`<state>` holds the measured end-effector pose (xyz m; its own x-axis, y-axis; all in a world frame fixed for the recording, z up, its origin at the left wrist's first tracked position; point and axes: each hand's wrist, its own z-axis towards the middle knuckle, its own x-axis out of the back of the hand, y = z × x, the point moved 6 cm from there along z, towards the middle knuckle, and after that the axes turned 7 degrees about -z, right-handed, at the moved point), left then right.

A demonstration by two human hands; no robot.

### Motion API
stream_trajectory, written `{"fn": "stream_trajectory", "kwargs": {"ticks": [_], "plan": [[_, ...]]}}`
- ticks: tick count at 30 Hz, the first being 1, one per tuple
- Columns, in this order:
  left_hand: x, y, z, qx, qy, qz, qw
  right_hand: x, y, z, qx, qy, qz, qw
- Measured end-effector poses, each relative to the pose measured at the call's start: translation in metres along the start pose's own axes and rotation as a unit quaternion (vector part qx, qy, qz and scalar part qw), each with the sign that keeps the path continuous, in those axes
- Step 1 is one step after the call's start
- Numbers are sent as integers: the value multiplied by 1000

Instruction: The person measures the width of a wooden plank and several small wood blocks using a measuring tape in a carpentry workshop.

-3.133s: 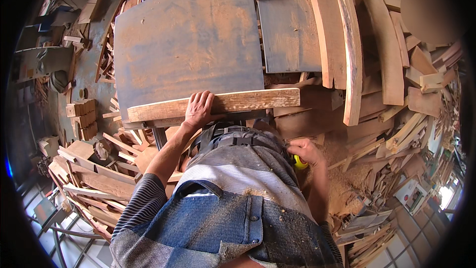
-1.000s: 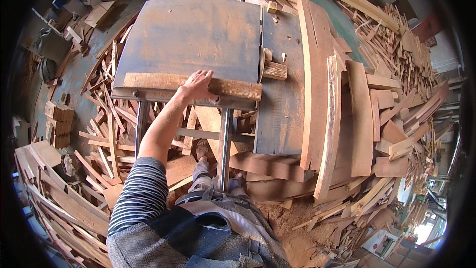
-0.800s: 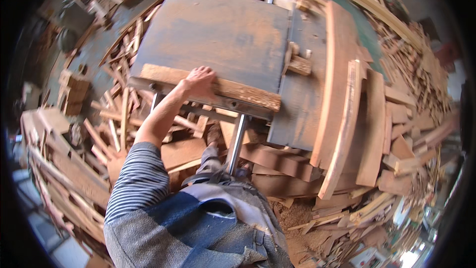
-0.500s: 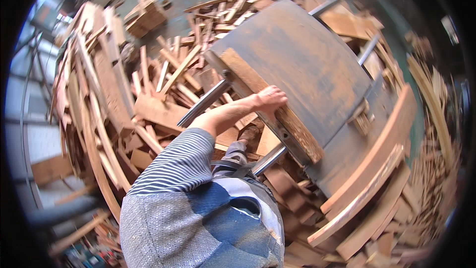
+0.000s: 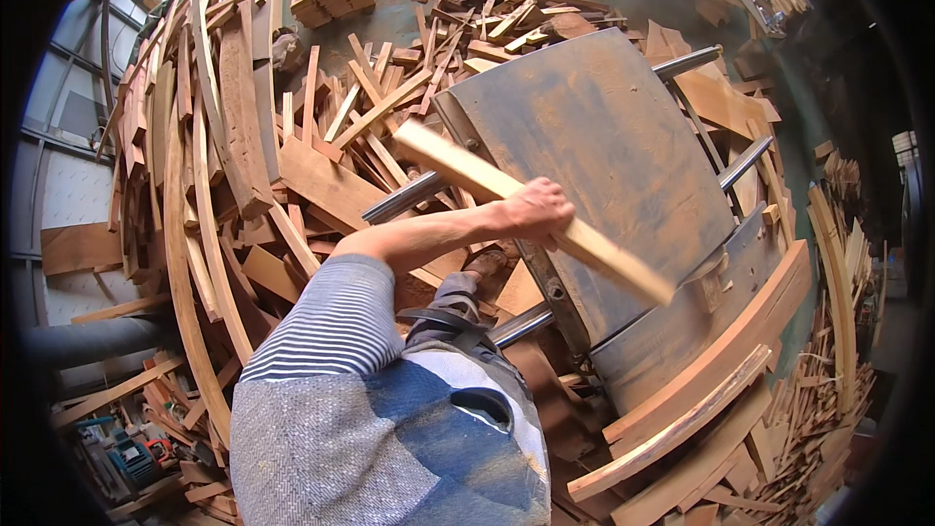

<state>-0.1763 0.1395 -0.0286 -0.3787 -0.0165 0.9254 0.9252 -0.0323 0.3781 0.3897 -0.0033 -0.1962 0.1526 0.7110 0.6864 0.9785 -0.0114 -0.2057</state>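
The left hand (image 5: 539, 207) has its fingers wrapped around a pale bar (image 5: 467, 168), with the back of the hand up. The bar slants across the near edge of the big gray table (image 5: 604, 127). One end pokes out past that edge, and the other is over the top. I can't tell if it touches. The right hand is out of sight, so I can't tell what its fingers do. Brown dust (image 5: 638, 197) covers the table. Shiny rods (image 5: 404, 197) stick out from it. A little block (image 5: 714, 290) is just beside it, near long boards (image 5: 716, 356). Left of it is a big heap (image 5: 239, 107) of wood.
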Motion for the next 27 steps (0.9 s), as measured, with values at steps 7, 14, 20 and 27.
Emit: {"fn": "stream_trajectory", "kwargs": {"ticks": [7, 14, 20, 27], "plan": [[158, -153, -98, 304, 219, -46, 926, -33, -6, -17, -5, 27, 71, 997], [237, -353, -182, 409, 286, 121, 858, -35, -16, -15, -45, 95, 137, 985], [91, -132, -86, 81, 441, 4, 894, -43, -23, -46, -168, 175, 183, 953], [-92, 92, -55, -109, 12, -187, 976, -153, 3, -87, -224, 183, 458, 840]]}}
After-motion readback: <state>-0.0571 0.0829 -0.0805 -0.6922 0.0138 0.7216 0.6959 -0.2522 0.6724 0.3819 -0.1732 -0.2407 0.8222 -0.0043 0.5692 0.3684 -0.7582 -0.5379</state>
